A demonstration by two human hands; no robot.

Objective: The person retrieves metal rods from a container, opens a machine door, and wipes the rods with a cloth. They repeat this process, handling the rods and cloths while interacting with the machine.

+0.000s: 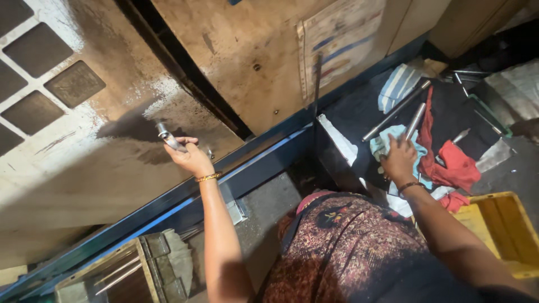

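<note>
My left hand point(188, 157) is raised against a dirty beige machine panel point(112, 168) and grips a short shiny metal rod point(167, 136) that points up and left. A gold bangle circles that wrist. My right hand point(400, 160) rests flat, fingers down, on a light blue cloth point(385, 141) lying on a dark work surface point(359, 112); a dark bracelet is on that wrist. Long steel rods point(394, 111) lie just above the right hand. Red rags point(449, 163) sit beside it on the right.
A blue steel frame rail point(247, 168) runs diagonally between the panel and the work surface. A yellow plastic crate point(499, 224) stands at lower right. A wooden box with rods point(120, 269) sits at lower left. A striped cloth point(398, 84) lies farther back.
</note>
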